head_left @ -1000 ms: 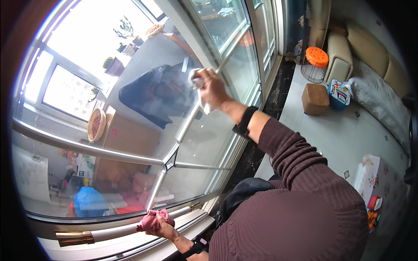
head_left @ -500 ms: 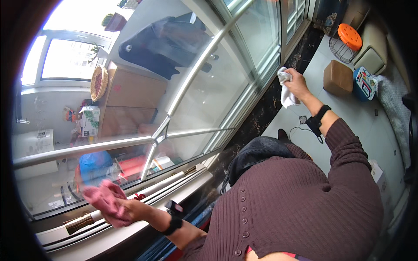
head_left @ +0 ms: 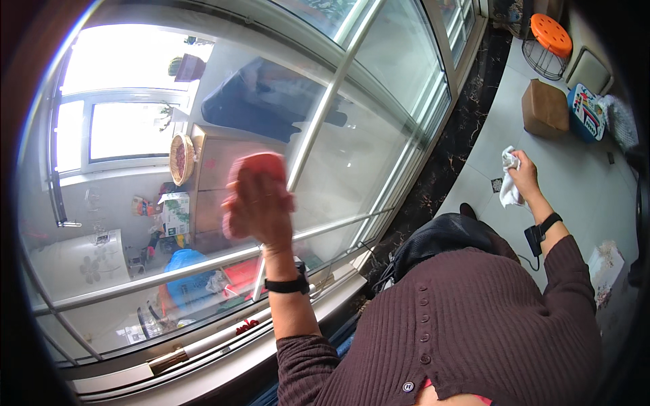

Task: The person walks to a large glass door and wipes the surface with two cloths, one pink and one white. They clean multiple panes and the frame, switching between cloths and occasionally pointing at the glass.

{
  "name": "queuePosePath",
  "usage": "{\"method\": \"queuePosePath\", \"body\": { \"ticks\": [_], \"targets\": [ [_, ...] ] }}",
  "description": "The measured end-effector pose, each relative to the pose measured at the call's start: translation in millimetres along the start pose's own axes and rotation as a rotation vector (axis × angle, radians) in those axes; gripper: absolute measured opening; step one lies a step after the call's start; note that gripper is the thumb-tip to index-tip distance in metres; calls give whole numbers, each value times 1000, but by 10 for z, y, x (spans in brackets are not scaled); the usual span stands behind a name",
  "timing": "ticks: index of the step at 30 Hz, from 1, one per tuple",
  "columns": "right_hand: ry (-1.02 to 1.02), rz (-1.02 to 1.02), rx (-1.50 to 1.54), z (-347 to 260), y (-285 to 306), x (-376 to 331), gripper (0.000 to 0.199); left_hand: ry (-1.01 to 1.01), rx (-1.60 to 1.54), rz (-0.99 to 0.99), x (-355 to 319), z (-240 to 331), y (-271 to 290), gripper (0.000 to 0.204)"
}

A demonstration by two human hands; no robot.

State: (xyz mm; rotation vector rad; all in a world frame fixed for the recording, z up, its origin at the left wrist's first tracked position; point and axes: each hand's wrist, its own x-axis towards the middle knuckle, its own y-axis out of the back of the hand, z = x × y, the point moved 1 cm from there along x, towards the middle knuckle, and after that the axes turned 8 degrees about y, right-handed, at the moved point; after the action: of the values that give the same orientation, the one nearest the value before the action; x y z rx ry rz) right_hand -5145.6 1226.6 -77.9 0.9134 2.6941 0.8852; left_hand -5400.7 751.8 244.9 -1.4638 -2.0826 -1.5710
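My left hand [head_left: 265,210] is raised in front of the glass sliding door [head_left: 365,162], with a pink cloth [head_left: 266,164] under its palm and fingers. The cloth lies against the pane, just above a horizontal white bar, and its edges are slightly blurred. Out to the right, over the floor, my right hand [head_left: 526,177] is closed round a crumpled white cloth [head_left: 510,194] that hangs down from the fingers. Black straps with small boxes are on both wrists.
White rails and a sill [head_left: 203,369] run along the door's lower edge. Behind the glass are a woven basket [head_left: 181,160], cartons and a blue bag [head_left: 189,271]. A brown box [head_left: 545,108], a blue tub [head_left: 587,115] and an orange stool [head_left: 550,35] stand on the tiled floor.
My left hand has moved up and right with the pink cloth, from low near the sill onto the pane. My right hand with the white cloth is lower and farther right in the view.
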Motion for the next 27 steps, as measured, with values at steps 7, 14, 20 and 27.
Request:
{"method": "queuePosePath", "body": {
  "ticks": [7,14,20,27],
  "targets": [
    [-10,-11,-12,218,182,149,36,-289,59,-257,-157,45,-280,57],
    [21,5,3,213,133,342,35,-53,365,453,1402,-1327,1232,46],
    [29,-57,40,125,-73,179,33,-22,363,549,1464,-802,790,46],
    [59,-48,27,89,-47,258,31,-77,45,39,731,52,76,49]
  ]
}}
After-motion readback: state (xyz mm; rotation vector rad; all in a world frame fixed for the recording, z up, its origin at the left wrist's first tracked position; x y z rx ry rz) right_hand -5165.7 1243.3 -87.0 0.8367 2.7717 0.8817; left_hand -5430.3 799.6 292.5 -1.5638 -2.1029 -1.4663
